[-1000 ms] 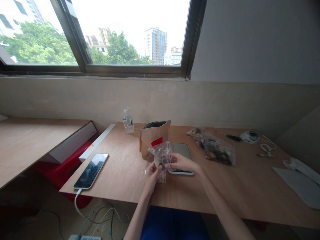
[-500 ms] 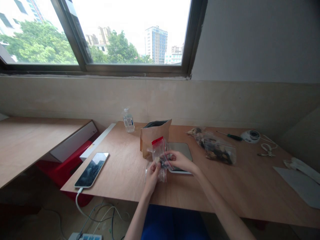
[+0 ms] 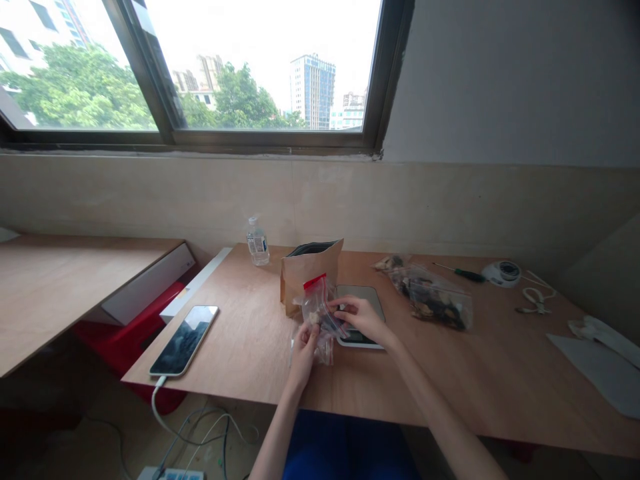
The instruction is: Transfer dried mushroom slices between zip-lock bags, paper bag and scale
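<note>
Between my two hands is a small clear zip bag [image 3: 320,308] with a red strip along its top and pale bits inside. My left hand [image 3: 304,341] pinches its lower left part. The fingers of my right hand [image 3: 361,319] close on its right edge, near the zip line. Right behind the bag stands an open brown paper pouch [image 3: 311,268]. A flat kitchen scale [image 3: 367,297] lies partly under my right hand. More clear plastic bags [image 3: 325,353] rest on the table below my left fingers.
Filled clear bags [image 3: 435,297] lie to the right, with a screwdriver [image 3: 465,273] and a white dome camera [image 3: 501,273] beyond. A water bottle [image 3: 257,243] stands at the back. A phone [image 3: 185,340] with a charging cable lies by the table's left edge.
The small bag has tilted and its lower part has swung slightly right. My right fingers have shifted a little along its edge; my left hand has barely moved.
</note>
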Demonstrator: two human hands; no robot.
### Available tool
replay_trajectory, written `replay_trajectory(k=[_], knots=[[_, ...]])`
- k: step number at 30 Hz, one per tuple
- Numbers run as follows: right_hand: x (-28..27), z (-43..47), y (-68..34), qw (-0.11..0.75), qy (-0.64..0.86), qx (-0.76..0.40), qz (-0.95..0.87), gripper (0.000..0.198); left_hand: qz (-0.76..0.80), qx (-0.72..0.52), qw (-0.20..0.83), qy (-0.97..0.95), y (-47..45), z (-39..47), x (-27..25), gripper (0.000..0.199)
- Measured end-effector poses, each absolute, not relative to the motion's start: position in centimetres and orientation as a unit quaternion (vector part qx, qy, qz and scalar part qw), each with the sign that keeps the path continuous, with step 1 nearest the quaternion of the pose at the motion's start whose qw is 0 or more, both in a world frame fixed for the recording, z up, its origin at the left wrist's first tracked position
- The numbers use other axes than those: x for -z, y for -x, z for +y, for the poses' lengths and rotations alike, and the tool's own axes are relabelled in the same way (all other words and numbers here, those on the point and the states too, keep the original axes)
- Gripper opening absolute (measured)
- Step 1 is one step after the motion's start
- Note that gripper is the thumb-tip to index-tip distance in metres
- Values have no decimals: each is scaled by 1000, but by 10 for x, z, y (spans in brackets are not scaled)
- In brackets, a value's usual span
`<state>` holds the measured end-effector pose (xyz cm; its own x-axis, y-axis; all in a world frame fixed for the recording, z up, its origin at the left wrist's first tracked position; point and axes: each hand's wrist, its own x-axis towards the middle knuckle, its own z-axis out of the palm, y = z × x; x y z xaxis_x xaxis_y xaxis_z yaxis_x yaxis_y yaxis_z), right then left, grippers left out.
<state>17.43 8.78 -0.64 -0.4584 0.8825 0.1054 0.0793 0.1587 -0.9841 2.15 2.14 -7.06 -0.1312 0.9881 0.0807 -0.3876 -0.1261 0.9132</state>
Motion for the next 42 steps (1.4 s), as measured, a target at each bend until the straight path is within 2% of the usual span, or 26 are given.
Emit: replay_trajectory(k=[7, 12, 18, 24, 34, 39, 42], knots=[[-8, 99, -186, 462, 377, -475, -647, 34, 392, -633, 537, -396, -22, 20, 65, 34], [-54, 114, -177, 545, 348, -434, -627, 38, 399, -632, 531, -399, -20, 20, 66, 30], [-103, 145, -131, 627, 286, -277, -669, 29, 398, -635, 539, -385, -22, 18, 60, 31], [-98, 153, -104, 553, 225, -172, -784, 19, 388, -641, 550, -368, -23, 18, 56, 33], [-94, 148, -118, 506, 226, -230, -800, 20, 386, -640, 555, -365, -22, 20, 61, 38], [-93, 143, -122, 442, 243, -174, -846, 17, 392, -638, 556, -360, -22, 19, 58, 41], [-94, 134, -125, 447, 250, -140, -848, 17, 386, -638, 553, -370, -22, 19, 57, 40]])
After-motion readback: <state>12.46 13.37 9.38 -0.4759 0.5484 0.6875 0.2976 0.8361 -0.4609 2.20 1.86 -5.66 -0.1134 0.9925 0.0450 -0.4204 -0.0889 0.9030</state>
